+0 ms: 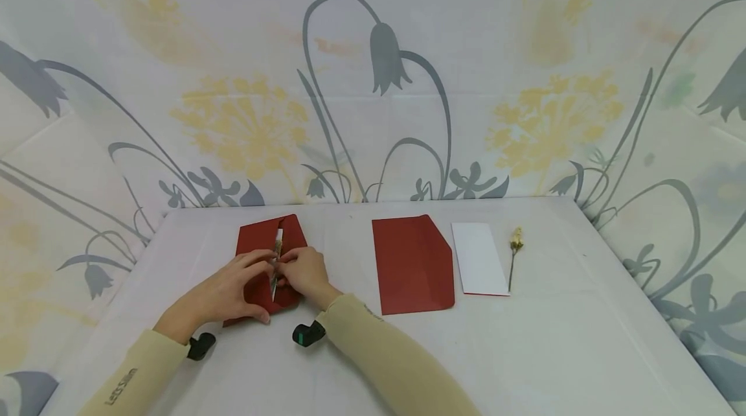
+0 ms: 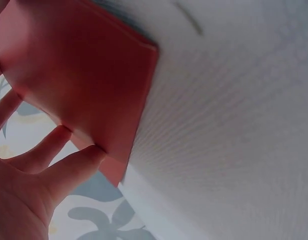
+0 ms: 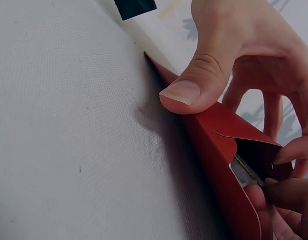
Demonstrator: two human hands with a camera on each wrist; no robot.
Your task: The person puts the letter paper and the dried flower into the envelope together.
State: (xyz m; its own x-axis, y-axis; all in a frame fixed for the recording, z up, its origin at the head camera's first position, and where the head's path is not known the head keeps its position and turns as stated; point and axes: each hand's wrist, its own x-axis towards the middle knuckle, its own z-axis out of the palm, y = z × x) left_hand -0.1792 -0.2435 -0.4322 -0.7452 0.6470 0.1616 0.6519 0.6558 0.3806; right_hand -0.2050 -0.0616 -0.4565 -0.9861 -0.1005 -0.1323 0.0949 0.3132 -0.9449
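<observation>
A red envelope (image 1: 256, 244) lies on the white table cloth (image 1: 524, 338) at the left, and both hands are on it. Its flaps stand apart in the middle, where a white card (image 1: 278, 238) and a thin dark stem show inside. My left hand (image 1: 227, 289) holds the left flap, fingertips at the gap and thumb at the near edge. My right hand (image 1: 305, 273) pinches the right flap. In the right wrist view the thumb (image 3: 194, 85) presses on the envelope (image 3: 219, 150) with the fingers curled behind. In the left wrist view the fingers (image 2: 69, 165) touch the envelope's (image 2: 79, 70) edge.
A second red envelope (image 1: 414, 264) lies flat at the table's middle. To its right are a white card (image 1: 479, 257) and a dried flower on a stem (image 1: 515, 254). A flower-print cloth (image 1: 373, 79) hangs behind and at both sides.
</observation>
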